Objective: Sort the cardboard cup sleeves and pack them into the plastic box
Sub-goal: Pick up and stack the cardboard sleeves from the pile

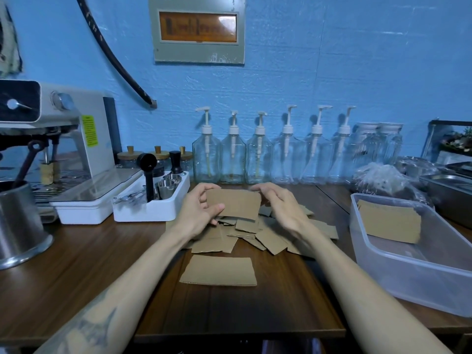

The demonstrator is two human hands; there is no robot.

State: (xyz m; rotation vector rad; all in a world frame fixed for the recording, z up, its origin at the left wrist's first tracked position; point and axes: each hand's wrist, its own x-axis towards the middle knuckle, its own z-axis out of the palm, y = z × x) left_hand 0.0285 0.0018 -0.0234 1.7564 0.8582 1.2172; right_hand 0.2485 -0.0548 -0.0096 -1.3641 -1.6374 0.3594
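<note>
A flat brown cardboard cup sleeve (233, 203) is held up above the table between both hands. My left hand (201, 208) grips its left end, thumb on the front. My right hand (277, 203) curls round its right end. Under them lies a loose pile of several sleeves (258, 233). One sleeve (219, 270) lies flat by itself nearer to me. The clear plastic box (408, 267) stands at the right, with a stack of sleeves (389, 222) leaning in its far end.
A row of clear pump bottles (258, 159) lines the blue wall. A white tray of coffee tools (153, 200) and an espresso machine (63, 139) stand at the left, with a steel jug (18, 226) in front. Metal pans and a plastic bag (383, 180) crowd the right.
</note>
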